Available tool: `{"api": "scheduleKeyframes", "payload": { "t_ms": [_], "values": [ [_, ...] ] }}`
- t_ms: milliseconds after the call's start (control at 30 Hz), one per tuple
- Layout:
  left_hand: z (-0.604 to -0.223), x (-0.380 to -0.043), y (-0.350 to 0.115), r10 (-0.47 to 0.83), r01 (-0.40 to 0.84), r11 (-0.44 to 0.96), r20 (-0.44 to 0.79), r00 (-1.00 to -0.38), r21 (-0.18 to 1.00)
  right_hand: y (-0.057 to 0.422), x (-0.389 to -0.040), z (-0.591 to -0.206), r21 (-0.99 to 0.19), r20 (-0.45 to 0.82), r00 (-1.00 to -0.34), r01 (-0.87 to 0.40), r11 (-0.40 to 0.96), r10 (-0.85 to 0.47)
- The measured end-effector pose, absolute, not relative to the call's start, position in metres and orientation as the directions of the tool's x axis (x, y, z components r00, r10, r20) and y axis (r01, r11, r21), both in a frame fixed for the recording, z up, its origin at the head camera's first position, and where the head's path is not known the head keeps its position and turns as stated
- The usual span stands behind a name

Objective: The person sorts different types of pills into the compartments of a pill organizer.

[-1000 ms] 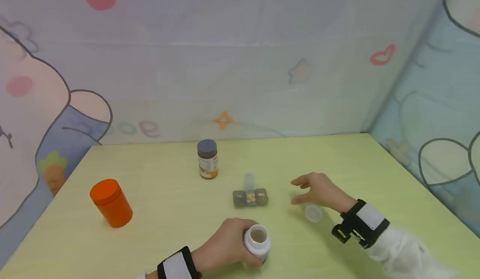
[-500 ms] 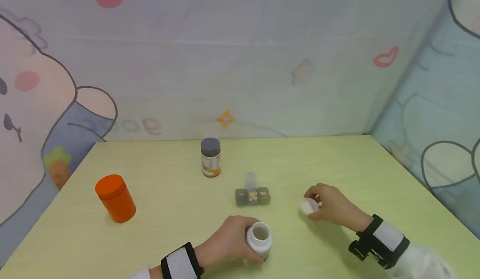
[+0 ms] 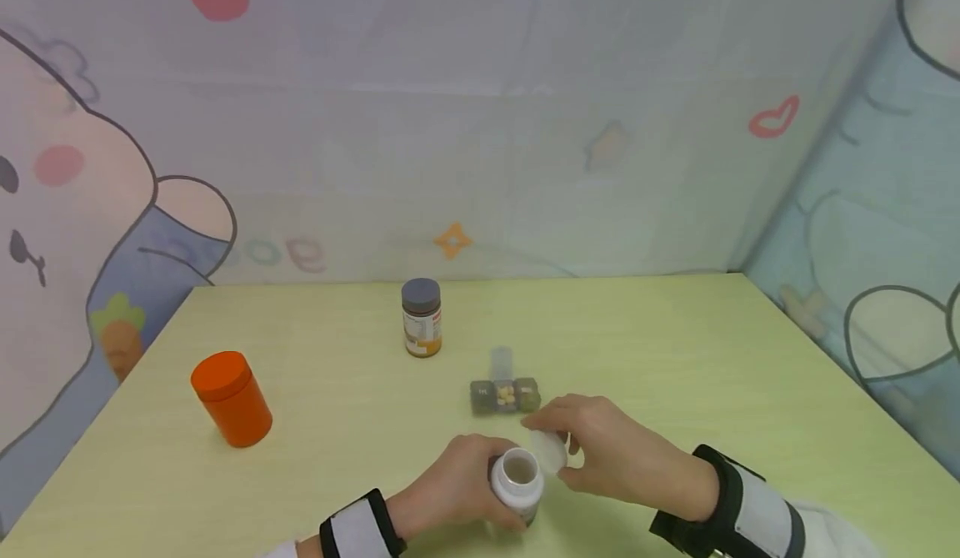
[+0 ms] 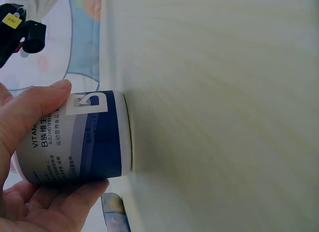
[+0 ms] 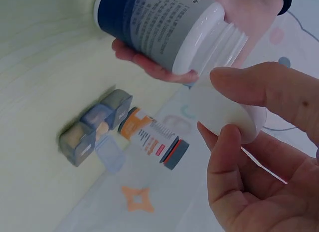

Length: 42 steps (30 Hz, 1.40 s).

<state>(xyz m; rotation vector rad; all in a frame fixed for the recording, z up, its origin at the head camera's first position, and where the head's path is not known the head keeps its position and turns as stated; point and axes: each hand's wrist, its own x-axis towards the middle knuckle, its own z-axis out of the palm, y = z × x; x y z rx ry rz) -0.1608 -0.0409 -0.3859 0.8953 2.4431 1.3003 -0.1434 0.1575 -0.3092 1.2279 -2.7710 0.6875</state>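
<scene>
My left hand [image 3: 463, 485] grips a white vitamin bottle [image 4: 94, 137] with a blue label. The bottle stands upright on the table, its mouth uncovered and facing up in the head view. Beside that mouth, my right hand [image 3: 607, 456] pinches a white bottle cap [image 5: 227, 112] between thumb and fingers. The cap is tilted and sits right next to the bottle's threaded neck. Just behind the hands lies a small pill organizer [image 3: 483, 397]; its middle lid is raised and pale yellow tablets [image 3: 506, 395] show in that compartment.
A brown bottle with a dark grey lid [image 3: 422, 316] stands farther back. On the left is an orange canister [image 3: 234, 399]. The pale yellow table [image 3: 337, 349] ends at a printed cloth backdrop [image 3: 480, 141], with another cloth panel on the right.
My right hand has picked the white cap up from the table and carried it left to the bottle's mouth. The left hand keeps holding the bottle in place.
</scene>
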Motion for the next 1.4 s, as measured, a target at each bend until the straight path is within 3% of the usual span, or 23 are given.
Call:
{"api": "scheduleKeyframes", "payload": {
  "t_ms": [233,600,800,1067,1400],
  "values": [
    [-0.387,-0.162,-0.039,0.611,0.404,0.434,0.066,-0.789,0.805,0.149,-0.142,-0.307,-0.398,0.158,-0.721,-0.672,0.625,-0.675],
    [-0.385,-0.164,-0.043,0.607,0.402,0.449,0.058,-0.793,0.798,0.135,-0.144,-0.306,-0.433,0.116,-0.666,-0.702,0.566,-0.737],
    [-0.385,-0.165,-0.043,0.611,0.419,0.433,0.082,-0.788,0.798,0.133,-0.148,-0.309,-0.432,0.100,-0.671,-0.695,0.575,-0.735],
    [-0.387,-0.167,-0.044,0.603,0.440,0.445,0.102,-0.791,0.780,0.134,-0.153,-0.320,-0.509,0.120,-0.695,-0.656,0.557,-0.709],
    [-0.385,-0.163,-0.040,0.596,0.420,0.431,0.097,-0.797,0.799,0.152,-0.150,-0.351,-0.719,0.202,-0.651,-0.606,0.341,-0.732]
  ]
}}
